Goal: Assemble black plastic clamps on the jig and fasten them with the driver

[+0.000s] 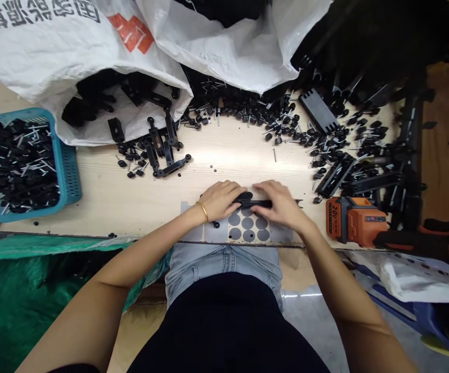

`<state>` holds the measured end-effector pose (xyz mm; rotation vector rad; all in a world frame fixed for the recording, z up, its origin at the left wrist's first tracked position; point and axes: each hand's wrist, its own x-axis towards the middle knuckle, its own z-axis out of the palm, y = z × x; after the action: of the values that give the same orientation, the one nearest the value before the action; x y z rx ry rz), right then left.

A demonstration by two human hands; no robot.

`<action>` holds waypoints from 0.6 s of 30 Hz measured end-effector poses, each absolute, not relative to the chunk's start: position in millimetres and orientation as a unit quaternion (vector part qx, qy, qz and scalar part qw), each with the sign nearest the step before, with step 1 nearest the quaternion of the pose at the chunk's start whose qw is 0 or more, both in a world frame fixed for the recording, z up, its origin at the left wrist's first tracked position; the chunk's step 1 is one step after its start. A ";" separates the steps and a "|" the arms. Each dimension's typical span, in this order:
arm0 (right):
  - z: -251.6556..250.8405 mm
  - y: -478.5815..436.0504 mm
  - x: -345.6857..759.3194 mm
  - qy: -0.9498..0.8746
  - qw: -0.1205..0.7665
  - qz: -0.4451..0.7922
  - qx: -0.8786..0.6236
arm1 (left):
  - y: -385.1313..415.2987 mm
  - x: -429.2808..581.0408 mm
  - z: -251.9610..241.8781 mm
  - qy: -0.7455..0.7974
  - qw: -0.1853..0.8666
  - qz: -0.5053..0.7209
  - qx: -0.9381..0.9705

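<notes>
Near the front edge of the table, a long black plastic part (260, 203) lies crosswise between my two hands. My left hand (221, 200), with a gold bangle at the wrist, grips its left end, fingers together on top and thumb along the near side. At the other end my right hand (277, 205) closes on it, thumb and fingers on either side. Beneath them are grey round stickers (247, 223) in rows on the tabletop. A small black piece (216, 224) rests just below my left hand. The part's ends are partly hidden by my fingers.
To the left stands a blue basket (71, 173) full of black-headed screws. A white woven sack (103, 129) spills black plastic arms (156, 142). More black-headed screws (247, 111) lie heaped along the back and right. An orange cordless power tool (367, 223) lies at the right front.
</notes>
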<state>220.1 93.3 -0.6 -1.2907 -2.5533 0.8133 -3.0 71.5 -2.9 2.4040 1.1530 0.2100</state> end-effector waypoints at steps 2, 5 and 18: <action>-7.3 76.8 214.7 -0.860 0.095 0.271 -0.422 | 63.6 3.7 -8.9 0.426 0.187 0.065 0.883; -18.6 74.1 214.9 -0.879 0.132 0.242 -0.388 | 61.8 5.5 -12.3 0.417 0.145 0.057 0.895; -5.2 142.6 235.4 -0.861 0.137 0.276 -0.405 | 76.5 15.7 -6.0 0.362 0.207 0.034 0.908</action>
<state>235.4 142.6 -5.2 -1.1709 -2.4906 0.8000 15.7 76.5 -6.0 2.5282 1.0088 0.0940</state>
